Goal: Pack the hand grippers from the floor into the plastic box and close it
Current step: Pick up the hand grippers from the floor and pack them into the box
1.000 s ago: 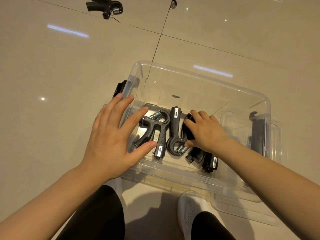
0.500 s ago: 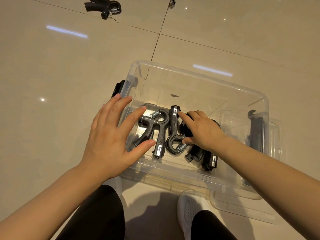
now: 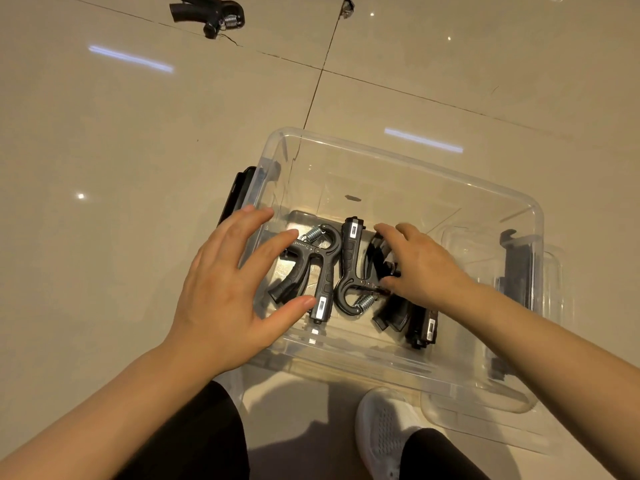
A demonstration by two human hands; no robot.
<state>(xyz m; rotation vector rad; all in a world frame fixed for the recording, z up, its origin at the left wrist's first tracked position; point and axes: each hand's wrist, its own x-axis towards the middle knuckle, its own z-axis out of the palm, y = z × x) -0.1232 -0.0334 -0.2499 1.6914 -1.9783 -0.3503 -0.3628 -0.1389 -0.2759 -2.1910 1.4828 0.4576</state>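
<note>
A clear plastic box stands open on the tiled floor in front of me. Three black hand grippers lie on its bottom: one on the left, one in the middle and one on the right, partly under my right hand. My right hand reaches into the box, its fingers and thumb curled round the right gripper's upper part. My left hand is spread flat over the box's left wall, holding nothing. Another hand gripper lies on the floor at the far left.
The clear lid lies under and to the right of the box. Black latches sit on the box's left side and right side. My white shoe and dark trouser legs are just in front of the box.
My right hand has shifted a little on the right gripper, its fingers reaching further over it. My left hand has stayed spread at the box's left wall.
</note>
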